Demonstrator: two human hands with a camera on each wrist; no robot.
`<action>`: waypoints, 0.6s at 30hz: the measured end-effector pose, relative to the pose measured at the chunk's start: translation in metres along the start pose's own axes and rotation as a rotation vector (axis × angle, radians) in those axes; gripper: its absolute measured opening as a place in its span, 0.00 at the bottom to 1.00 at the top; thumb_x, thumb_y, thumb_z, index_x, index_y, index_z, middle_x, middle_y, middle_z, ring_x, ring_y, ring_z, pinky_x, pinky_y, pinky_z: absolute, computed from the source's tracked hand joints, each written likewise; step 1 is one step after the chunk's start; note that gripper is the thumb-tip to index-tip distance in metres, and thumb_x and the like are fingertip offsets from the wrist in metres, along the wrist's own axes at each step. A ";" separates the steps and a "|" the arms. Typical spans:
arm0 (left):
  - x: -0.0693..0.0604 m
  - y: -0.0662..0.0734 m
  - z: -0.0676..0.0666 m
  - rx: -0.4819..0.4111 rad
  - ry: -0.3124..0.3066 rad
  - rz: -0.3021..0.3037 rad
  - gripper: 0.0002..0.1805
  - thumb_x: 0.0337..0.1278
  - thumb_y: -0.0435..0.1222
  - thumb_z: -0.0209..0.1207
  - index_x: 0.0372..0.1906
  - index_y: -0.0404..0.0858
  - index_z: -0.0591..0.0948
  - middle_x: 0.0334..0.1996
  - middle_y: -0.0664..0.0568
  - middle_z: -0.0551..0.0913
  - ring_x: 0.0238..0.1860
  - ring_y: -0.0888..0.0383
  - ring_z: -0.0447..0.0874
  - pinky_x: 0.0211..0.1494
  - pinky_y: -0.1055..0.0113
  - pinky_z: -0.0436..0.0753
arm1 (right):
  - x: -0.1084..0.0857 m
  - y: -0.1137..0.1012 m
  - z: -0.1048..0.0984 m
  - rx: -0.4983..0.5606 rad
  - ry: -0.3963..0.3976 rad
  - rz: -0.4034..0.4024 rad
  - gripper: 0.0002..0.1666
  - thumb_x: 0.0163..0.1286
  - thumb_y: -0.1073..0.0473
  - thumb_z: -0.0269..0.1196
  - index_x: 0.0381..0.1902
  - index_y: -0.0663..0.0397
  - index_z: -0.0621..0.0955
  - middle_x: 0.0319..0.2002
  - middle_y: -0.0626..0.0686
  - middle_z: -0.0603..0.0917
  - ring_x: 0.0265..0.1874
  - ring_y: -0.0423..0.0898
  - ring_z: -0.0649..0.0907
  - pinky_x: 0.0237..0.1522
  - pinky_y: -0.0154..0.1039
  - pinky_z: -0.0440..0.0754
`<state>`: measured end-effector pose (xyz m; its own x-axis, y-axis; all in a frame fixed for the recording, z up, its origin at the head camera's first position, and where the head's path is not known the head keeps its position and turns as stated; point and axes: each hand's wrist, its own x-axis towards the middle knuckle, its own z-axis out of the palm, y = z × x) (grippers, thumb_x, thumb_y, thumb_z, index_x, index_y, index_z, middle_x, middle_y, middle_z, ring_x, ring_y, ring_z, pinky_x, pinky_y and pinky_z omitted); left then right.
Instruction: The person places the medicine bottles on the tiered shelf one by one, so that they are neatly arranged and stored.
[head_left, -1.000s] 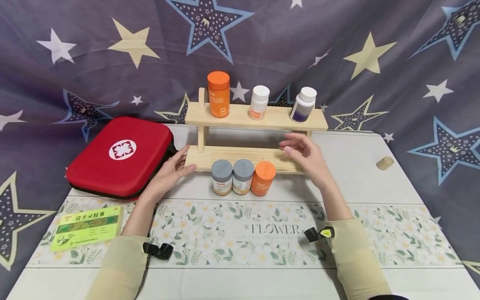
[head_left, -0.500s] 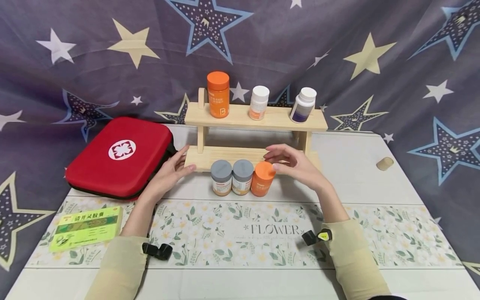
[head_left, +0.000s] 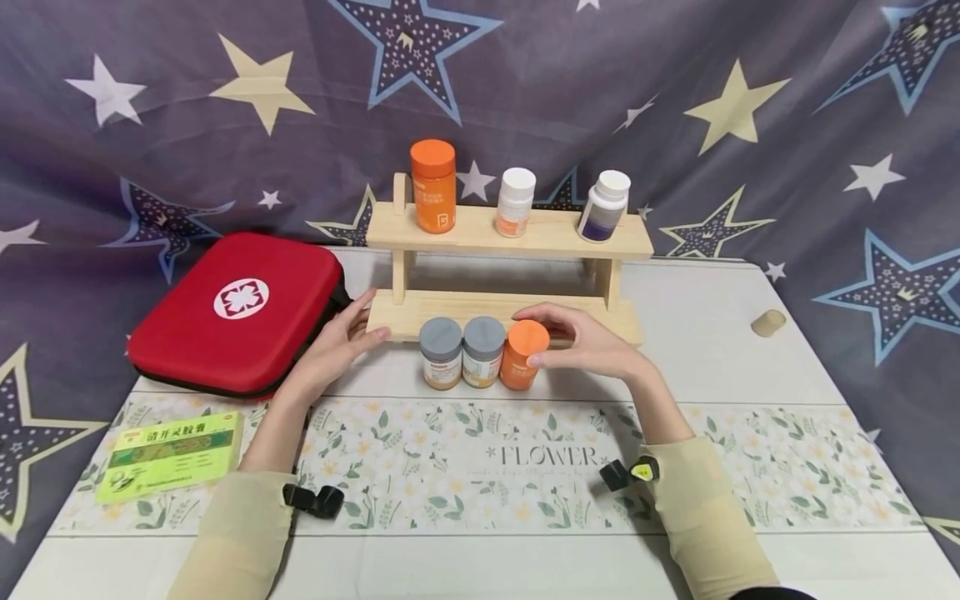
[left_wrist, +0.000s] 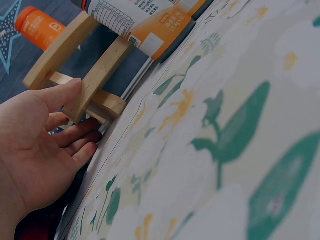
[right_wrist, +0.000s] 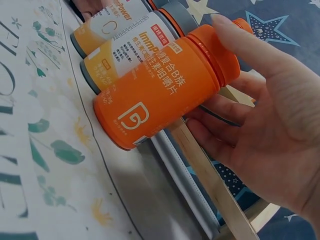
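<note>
The orange B-vitamin bottle stands upright on the desk, just right of two grey-capped bottles. The right hand has its thumb at the bottle's near right side, other fingers half-curled beyond it; whether they grip cannot be told. The left hand holds the wooden rack by its lower left end between thumb and bent fingers.

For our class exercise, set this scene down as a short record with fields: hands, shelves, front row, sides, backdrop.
Left hand: holds the left end of the lower shelf
Right hand: curved around the orange jar
Upper shelf: tall orange bottle, white-and-orange bottle, white-and-purple bottle
Front row, left to right: two grey-capped jars, then the orange jar
Left side: red case with white emblem, green box
Right side: small tan cylinder
Backdrop: star-patterned cloth
</note>
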<state>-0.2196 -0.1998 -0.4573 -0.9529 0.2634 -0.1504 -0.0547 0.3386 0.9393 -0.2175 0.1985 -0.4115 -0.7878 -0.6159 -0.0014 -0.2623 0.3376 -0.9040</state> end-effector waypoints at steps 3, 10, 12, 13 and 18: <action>0.001 0.000 0.000 -0.004 0.001 0.002 0.48 0.72 0.45 0.62 0.85 0.51 0.45 0.79 0.41 0.62 0.81 0.48 0.58 0.85 0.49 0.56 | 0.000 0.000 0.000 -0.037 -0.002 -0.013 0.35 0.62 0.61 0.75 0.67 0.49 0.77 0.61 0.52 0.83 0.60 0.44 0.82 0.67 0.41 0.80; 0.001 0.000 0.000 0.008 0.000 -0.011 0.48 0.72 0.46 0.62 0.85 0.51 0.45 0.79 0.41 0.62 0.81 0.48 0.58 0.85 0.49 0.56 | 0.001 0.002 0.000 -0.072 -0.005 0.010 0.34 0.62 0.59 0.76 0.66 0.48 0.78 0.59 0.50 0.84 0.60 0.45 0.82 0.67 0.42 0.79; 0.001 0.000 0.000 0.004 0.000 -0.009 0.48 0.72 0.45 0.62 0.85 0.51 0.45 0.79 0.41 0.62 0.81 0.48 0.58 0.85 0.49 0.56 | 0.001 0.002 0.000 -0.069 -0.004 0.018 0.34 0.62 0.59 0.76 0.66 0.48 0.79 0.58 0.50 0.85 0.60 0.46 0.82 0.68 0.44 0.79; 0.001 0.000 0.000 0.002 0.001 -0.007 0.48 0.72 0.45 0.62 0.85 0.51 0.45 0.79 0.41 0.62 0.81 0.47 0.58 0.85 0.49 0.57 | 0.002 0.003 0.000 -0.068 -0.004 0.018 0.33 0.62 0.59 0.76 0.66 0.48 0.79 0.58 0.50 0.85 0.60 0.46 0.82 0.68 0.45 0.79; 0.001 0.000 0.000 0.008 0.004 -0.009 0.48 0.72 0.45 0.62 0.85 0.51 0.45 0.79 0.40 0.62 0.81 0.47 0.58 0.85 0.49 0.56 | 0.002 0.002 0.000 -0.069 0.003 0.012 0.33 0.62 0.59 0.76 0.65 0.49 0.79 0.58 0.51 0.85 0.59 0.46 0.83 0.68 0.45 0.79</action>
<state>-0.2203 -0.1996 -0.4572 -0.9536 0.2567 -0.1575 -0.0609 0.3478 0.9356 -0.2192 0.1982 -0.4139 -0.7928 -0.6093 -0.0112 -0.2903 0.3937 -0.8722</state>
